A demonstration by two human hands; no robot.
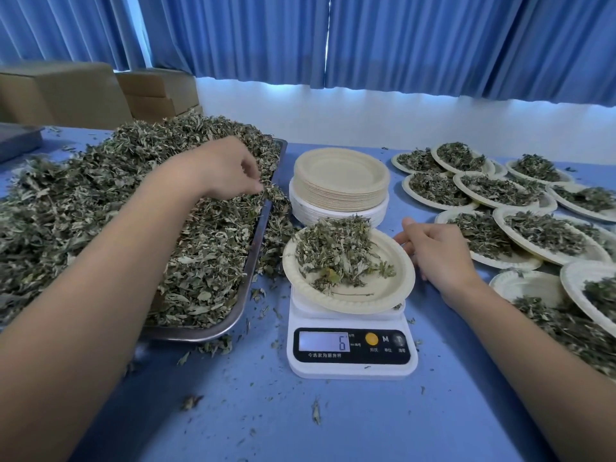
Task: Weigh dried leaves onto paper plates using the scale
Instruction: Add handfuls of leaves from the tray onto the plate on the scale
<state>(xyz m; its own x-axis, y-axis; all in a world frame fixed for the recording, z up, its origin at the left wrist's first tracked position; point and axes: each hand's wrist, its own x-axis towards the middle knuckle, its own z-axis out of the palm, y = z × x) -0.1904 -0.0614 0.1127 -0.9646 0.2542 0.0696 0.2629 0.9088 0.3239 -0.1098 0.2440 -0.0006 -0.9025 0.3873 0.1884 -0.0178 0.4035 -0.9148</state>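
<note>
Head: left hand [224, 169] pinches leaves [275, 192], right hand [437, 249] at plate [378, 292].

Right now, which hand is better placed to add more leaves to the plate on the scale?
Left. The left hand pinches leaves at the tray edge, close to the plate on the scale. The right hand is by the plate's rim, without leaves.

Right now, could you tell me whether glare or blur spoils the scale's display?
Head view: the display is legible and glare-free, showing 6; the wide lens tilts the curtains outward; daylight glows beneath them.
</note>
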